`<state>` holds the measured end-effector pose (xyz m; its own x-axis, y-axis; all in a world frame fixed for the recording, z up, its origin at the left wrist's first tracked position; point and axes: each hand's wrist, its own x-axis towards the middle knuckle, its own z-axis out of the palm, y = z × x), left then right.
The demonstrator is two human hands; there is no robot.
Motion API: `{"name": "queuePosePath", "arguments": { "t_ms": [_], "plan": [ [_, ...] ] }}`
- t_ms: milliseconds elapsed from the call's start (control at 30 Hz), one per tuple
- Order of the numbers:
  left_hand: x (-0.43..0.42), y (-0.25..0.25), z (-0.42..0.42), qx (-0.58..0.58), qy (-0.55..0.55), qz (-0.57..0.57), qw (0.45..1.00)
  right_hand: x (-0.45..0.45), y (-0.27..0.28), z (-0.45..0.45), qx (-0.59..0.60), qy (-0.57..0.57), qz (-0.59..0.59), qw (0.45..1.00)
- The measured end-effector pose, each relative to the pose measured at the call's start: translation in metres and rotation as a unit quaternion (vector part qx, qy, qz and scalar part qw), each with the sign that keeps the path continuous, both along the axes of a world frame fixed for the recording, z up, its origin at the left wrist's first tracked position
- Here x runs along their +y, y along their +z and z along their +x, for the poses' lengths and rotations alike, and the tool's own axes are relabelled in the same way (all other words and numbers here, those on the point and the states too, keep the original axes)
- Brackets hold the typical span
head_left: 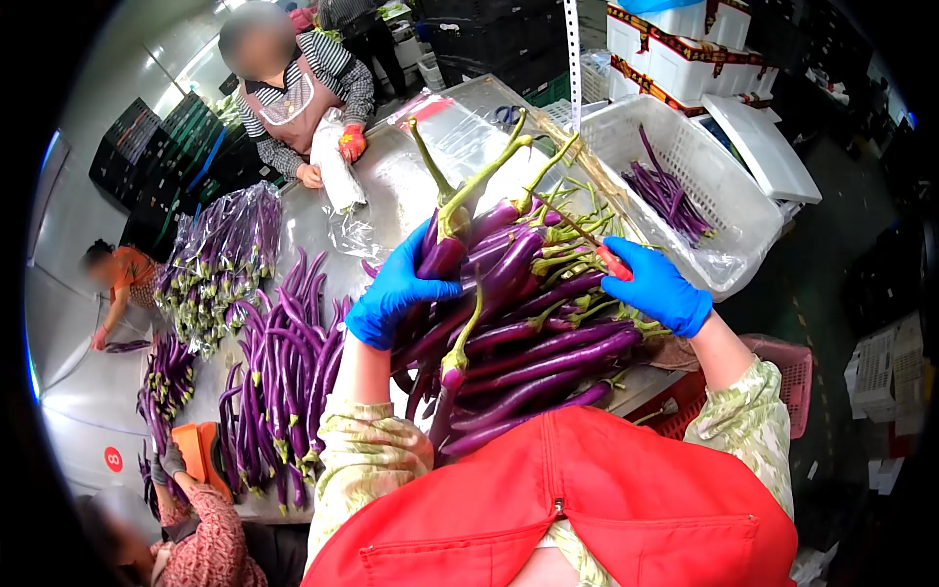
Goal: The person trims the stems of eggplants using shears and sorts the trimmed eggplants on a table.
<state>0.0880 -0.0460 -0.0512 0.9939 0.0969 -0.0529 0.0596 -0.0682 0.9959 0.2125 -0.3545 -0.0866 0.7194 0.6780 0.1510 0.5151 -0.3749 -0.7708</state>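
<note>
My left hand [393,295], in a blue glove, is closed around long purple eggplants [443,256] just below their green caps; their stems point up and away. My right hand [663,291], also gloved in blue, grips the red handle of a thin-bladed knife [613,262]. Its narrow blade points up and left, over the stems. Under and between both hands lies a heap of long eggplants [548,377], most with stems toward the right. One eggplant [453,367] with a long stem stands out at the heap's near left side.
More eggplants [289,362] lie left on the metal table [391,191], beside bagged ones [220,259]. A white crate [729,235] with a few eggplants stands at right, near foam boxes [675,54]. A co-worker [303,93] across the table handles plastic bags; two others work at left.
</note>
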Motion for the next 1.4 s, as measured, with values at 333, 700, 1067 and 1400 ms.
{"name": "queuePosePath", "arguments": {
  "t_ms": [333,700,1067,1400],
  "plan": [
    [-0.004,-0.001,0.002,0.012,-0.002,-0.005,1.000,-0.003,-0.012,0.004,0.010,-0.007,0.021,1.000],
    [-0.011,0.003,0.002,0.023,-0.015,-0.001,1.000,0.003,-0.010,0.013,0.056,-0.016,-0.068,0.996],
    [-0.007,-0.005,0.007,0.012,0.000,0.008,1.000,-0.004,0.011,0.000,0.239,0.057,0.014,0.969],
    [-0.018,-0.004,0.009,0.020,-0.027,0.017,0.999,0.023,0.030,0.012,0.317,0.086,-0.040,0.944]
  ]
}}
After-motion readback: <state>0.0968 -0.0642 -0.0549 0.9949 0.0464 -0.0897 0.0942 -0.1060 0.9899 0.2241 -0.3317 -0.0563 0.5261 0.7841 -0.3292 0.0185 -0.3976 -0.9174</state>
